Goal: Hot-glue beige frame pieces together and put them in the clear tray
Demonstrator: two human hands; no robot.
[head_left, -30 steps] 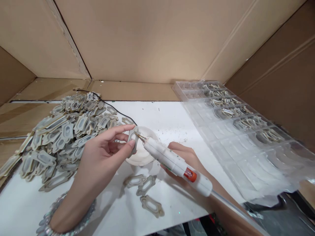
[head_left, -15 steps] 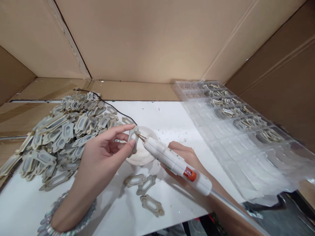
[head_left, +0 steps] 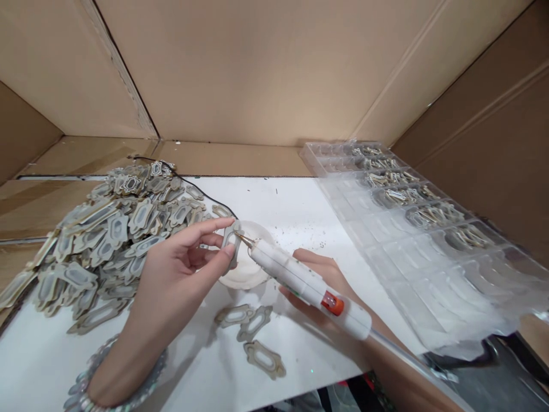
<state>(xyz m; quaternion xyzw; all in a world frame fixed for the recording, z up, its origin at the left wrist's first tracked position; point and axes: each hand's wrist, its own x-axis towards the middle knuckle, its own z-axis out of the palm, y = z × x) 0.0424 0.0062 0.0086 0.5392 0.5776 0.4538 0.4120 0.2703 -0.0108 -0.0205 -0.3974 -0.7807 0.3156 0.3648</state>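
My left hand (head_left: 184,266) pinches a small grey, flat, frame-shaped piece (head_left: 231,246) between thumb and fingers, above a round white dish (head_left: 261,274). A white pen-shaped tool (head_left: 295,272) with a pointed brass-coloured tip, an orange-red window and a clear tube at its rear is held by my right hand (head_left: 321,269). The tool hides part of that hand's fingers. Its tip is at the upper part of the frame piece; I cannot tell whether they touch. Below the dish lie several loose frame pieces (head_left: 261,357) of the same kind.
A big heap of similar frame pieces (head_left: 115,229) covers the left side, with a black cord (head_left: 201,191) running past it. At right stands a clear compartment tray (head_left: 412,274), some compartments holding metal-edged pieces. Cardboard walls (head_left: 257,74) enclose the white work surface (head_left: 291,200).
The tool and its tip have shifted very slightly. Both hands keep the same grips, and nothing was let go.
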